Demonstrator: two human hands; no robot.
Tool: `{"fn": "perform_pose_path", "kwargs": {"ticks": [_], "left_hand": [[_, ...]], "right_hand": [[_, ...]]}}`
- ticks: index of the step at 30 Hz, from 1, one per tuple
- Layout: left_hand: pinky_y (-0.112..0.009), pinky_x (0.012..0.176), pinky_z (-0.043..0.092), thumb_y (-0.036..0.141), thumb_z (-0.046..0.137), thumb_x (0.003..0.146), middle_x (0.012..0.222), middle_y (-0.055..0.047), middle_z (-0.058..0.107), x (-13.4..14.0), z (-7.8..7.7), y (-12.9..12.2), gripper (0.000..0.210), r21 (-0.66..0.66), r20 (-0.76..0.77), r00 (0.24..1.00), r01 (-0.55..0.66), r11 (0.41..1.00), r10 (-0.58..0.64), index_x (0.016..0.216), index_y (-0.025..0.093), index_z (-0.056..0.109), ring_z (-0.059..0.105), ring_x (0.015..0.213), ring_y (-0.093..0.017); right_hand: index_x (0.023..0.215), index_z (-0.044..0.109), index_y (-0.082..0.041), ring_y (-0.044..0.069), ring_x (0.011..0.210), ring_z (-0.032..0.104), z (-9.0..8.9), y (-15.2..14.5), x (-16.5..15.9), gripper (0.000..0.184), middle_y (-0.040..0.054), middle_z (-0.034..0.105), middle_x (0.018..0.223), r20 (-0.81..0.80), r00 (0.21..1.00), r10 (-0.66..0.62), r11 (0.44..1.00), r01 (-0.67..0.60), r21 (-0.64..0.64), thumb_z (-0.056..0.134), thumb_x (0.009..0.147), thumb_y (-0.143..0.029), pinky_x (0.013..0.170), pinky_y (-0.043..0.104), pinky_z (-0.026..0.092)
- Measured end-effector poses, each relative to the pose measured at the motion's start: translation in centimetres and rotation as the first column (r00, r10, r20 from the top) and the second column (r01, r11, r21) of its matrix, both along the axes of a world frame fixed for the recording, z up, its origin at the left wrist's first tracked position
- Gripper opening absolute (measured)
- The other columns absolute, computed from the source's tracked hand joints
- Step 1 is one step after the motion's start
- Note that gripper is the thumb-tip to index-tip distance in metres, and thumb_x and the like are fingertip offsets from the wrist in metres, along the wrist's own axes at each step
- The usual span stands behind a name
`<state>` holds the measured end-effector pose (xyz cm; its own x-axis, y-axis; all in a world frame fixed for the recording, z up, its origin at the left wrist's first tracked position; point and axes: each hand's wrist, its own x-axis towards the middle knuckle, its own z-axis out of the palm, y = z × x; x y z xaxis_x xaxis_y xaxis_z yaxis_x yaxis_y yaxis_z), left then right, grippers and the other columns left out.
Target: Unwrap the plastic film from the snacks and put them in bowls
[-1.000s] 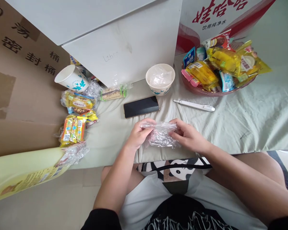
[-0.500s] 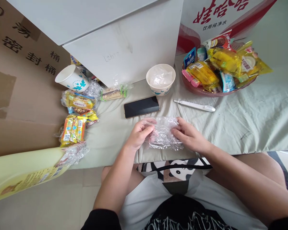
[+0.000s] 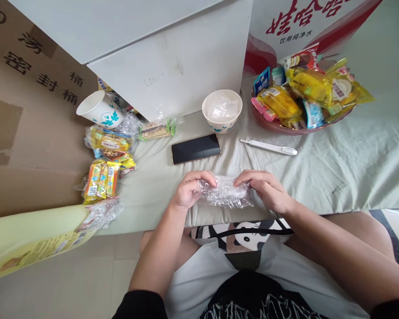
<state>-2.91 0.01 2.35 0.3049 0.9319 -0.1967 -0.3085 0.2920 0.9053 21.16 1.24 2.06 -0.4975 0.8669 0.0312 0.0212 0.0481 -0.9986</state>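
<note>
A crinkled sheet of clear plastic wrap [image 3: 225, 192] is stretched between my two hands near the cloth-covered front edge. My left hand [image 3: 190, 189] grips its left end, fingers bent over the top. At the right end my right hand [image 3: 267, 190] pinches the wrap, with the index finger laid along its upper edge. Just beyond the hands lies a black phone [image 3: 196, 149]. A white slim cutter-like tool [image 3: 269, 146] rests to the right of it. Behind the phone stands a paper bowl [image 3: 222, 126] with clear plastic inside.
At the back right a pink basket [image 3: 286, 129] is heaped with packaged snacks. On the left are a tipped paper cup [image 3: 99, 108], snack packets [image 3: 102, 179] and a pale yellow container [image 3: 36, 235]. White boxes [image 3: 173, 75] and a brown carton [image 3: 29, 133] border the surface.
The wrap's top edge has come down toward me and it is now a narrower, folded bundle. Both hands have curled their fingers over its upper edge.
</note>
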Motion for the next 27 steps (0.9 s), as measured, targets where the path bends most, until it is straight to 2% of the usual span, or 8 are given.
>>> {"fn": "perform_pose_path", "kwargs": {"ticks": [4,7,11,13,16,17,23,27], "left_hand": [[-0.034,0.069,0.048,0.05,0.058,0.083,0.074,-0.009,0.071,-0.1,0.0,-0.1,0.04,0.055,-0.197,0.978,0.079,0.995,-0.067,0.069,0.016,0.073,0.065,0.072,-0.021],[-0.029,0.067,0.047,0.036,0.066,0.082,0.078,-0.005,0.07,0.2,-0.2,-0.1,0.019,0.075,-0.443,0.89,0.152,0.986,-0.103,0.078,0.018,0.071,0.063,0.071,-0.017],[-0.026,0.066,0.051,0.022,0.06,0.082,0.096,-0.004,0.07,0.5,-0.9,-0.2,0.022,0.237,-0.55,0.824,-0.001,0.971,0.135,0.104,0.021,0.065,0.067,0.077,-0.015],[-0.028,0.071,0.054,0.018,0.059,0.082,0.099,-0.005,0.067,0.5,-1.3,-0.3,0.019,0.509,-0.558,0.703,-0.132,0.851,0.442,0.1,0.021,0.063,0.068,0.086,-0.017],[-0.029,0.07,0.053,0.012,0.06,0.082,0.082,-0.001,0.059,0.8,-1.4,-0.9,0.01,0.878,-0.368,0.471,-0.108,0.467,0.802,0.083,0.022,0.057,0.062,0.079,-0.016],[-0.029,0.069,0.052,0.012,0.06,0.083,0.08,-0.001,0.057,1.0,-1.4,-1.0,0.011,0.911,-0.334,0.461,-0.064,0.406,0.822,0.083,0.022,0.056,0.061,0.076,-0.016],[-0.04,0.091,0.056,0.041,0.058,0.095,0.125,-0.014,0.065,2.9,-1.4,-1.5,0.038,0.674,-0.575,0.75,0.208,0.709,0.327,0.126,0.02,0.058,0.065,0.112,-0.026],[-0.033,0.079,0.055,0.043,0.057,0.097,0.106,-0.01,0.072,3.3,-1.2,-1.8,0.028,0.544,-0.524,0.834,0.172,0.821,0.173,0.112,0.02,0.065,0.068,0.092,-0.022]], "right_hand": [[0.073,0.073,-0.019,0.018,0.064,0.061,0.1,0.0,-0.3,0.044,0.0071,0.07,0.071,0.101,0.991,-0.09,0.996,0.09,0.006,0.049,0.096,-0.048,0.062,0.032,0.045],[0.074,0.067,-0.019,0.014,0.055,0.05,0.1,-0.1,-0.7,0.03,0.0011,0.06,0.061,0.252,0.958,-0.136,0.989,0.146,-0.023,0.061,0.089,-0.044,0.055,0.029,0.039],[0.112,0.061,-0.02,0.011,0.055,0.051,-0.3,-0.2,-1.1,0.035,-0.001,0.064,0.079,0.285,0.938,-0.196,0.976,0.216,-0.04,0.068,0.08,-0.033,0.056,0.027,0.041],[0.113,0.058,-0.02,0.013,0.061,0.056,-0.5,-0.2,-1.1,0.038,0.0005,0.065,0.085,0.265,0.937,-0.228,0.969,0.246,-0.036,0.068,0.078,-0.031,0.058,0.028,0.044],[0.089,0.058,-0.022,0.015,0.068,0.059,-0.5,-0.1,-1.1,0.014,0.0006,0.063,0.077,0.279,0.923,-0.266,0.963,0.27,0.025,0.066,0.081,-0.03,0.063,0.028,0.044],[0.083,0.056,-0.022,0.015,0.069,0.059,-0.6,-0.2,-1.1,0.011,0.001,0.063,0.077,0.279,0.923,-0.266,0.963,0.265,0.043,0.065,0.082,-0.029,0.064,0.028,0.044],[0.081,0.053,-0.021,0.013,0.067,0.054,-0.6,-1.1,-1.6,0.013,-0.0001,0.061,0.076,0.128,0.991,0.037,0.998,-0.044,0.054,0.061,0.089,-0.028,0.063,0.027,0.043],[0.091,0.056,-0.021,0.015,0.076,0.061,-0.5,-1.3,-1.5,0.015,0.003,0.064,0.084,-0.035,0.991,0.132,0.991,-0.132,-0.002,0.055,0.097,-0.034,0.07,0.029,0.051]]}}
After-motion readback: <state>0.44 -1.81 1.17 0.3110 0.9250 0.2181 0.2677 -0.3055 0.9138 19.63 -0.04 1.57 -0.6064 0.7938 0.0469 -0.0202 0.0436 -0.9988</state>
